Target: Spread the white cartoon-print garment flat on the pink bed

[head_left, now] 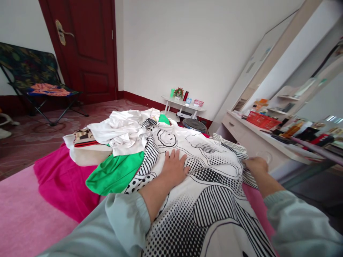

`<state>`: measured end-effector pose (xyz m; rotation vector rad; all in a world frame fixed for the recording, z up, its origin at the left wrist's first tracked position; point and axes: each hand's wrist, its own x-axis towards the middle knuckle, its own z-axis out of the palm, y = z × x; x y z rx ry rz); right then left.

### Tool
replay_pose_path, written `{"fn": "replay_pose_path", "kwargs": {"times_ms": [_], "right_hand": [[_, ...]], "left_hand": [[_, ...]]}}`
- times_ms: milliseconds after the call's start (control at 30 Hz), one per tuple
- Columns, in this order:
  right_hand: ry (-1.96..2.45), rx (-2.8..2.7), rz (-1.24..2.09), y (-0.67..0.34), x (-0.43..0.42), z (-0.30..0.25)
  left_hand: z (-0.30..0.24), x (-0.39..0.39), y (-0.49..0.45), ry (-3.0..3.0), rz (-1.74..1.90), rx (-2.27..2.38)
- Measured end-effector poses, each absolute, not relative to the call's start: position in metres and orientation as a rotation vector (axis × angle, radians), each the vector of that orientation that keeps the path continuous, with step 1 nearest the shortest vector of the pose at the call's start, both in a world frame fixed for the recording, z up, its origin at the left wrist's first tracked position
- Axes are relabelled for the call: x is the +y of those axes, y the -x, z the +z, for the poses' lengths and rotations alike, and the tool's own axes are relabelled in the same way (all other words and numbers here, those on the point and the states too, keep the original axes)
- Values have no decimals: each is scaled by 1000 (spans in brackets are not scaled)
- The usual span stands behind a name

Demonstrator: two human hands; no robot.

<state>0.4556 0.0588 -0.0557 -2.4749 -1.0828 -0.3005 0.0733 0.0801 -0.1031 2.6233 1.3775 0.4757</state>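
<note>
A white garment with black dots, stripes and line drawings [214,178] lies spread on the pink bed cover [16,210], running out of view at the bottom. My left hand [174,167] rests flat on its upper middle, fingers apart. At the garment's right side, my right hand [255,166] has its fingers closed on the striped sleeve [233,144]. Left of the garment sits a pile of clothes: a white one [123,128], a green one [115,173], a beige one [89,153] and a magenta one [64,178] underneath.
A pale dressing table [241,135] stands close on the right, with a red basket [262,120] and several bottles on top. Beyond the bed are a small white shelf [175,101] and a round dark lid-like object [195,125]. A folding chair [29,71] stands by the red door [88,46].
</note>
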Motion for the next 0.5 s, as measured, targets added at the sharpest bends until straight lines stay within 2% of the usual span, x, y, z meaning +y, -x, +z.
{"fn": "replay_pose_path", "kwargs": {"times_ms": [100,233,367,500], "right_hand": [[2552,-887,-421,-446,54,-63],[2345,-1086,-589,-428,79,-54],[2224,-1287,-436,-416,115,-50],[2325,-1264,-214,-410,139,-63]], "left_hand": [[-103,80,-73,-2636,482,1371],[-105,80,-74,-2645,484,1374],[-104,79,-74,-2645,478,1377],[-103,80,-74,-2653,488,1379]]}}
